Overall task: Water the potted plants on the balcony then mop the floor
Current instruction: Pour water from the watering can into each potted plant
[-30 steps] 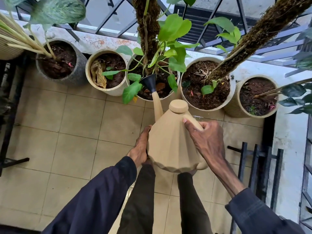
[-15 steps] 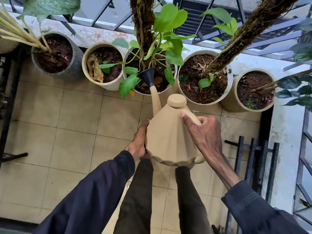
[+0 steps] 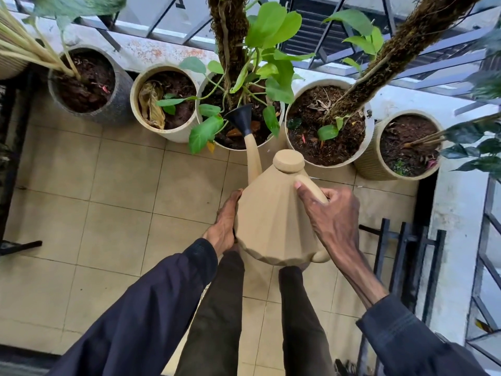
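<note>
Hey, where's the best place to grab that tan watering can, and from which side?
Take the watering can by its looped handle, coming from the right, opposite the spout; the right hand wraps it there. The left hand steadies its faceted left flank.

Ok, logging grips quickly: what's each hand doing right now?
Left hand: open, supporting the watering can at its side.
Right hand: closed around the can's handle.

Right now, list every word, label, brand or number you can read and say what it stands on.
None: no text can be read anywhere in this view.
The watering can is plain tan, without label or brand.
Neither the ribbed pot at far right nor the gray pot at far left bears any print.
</note>
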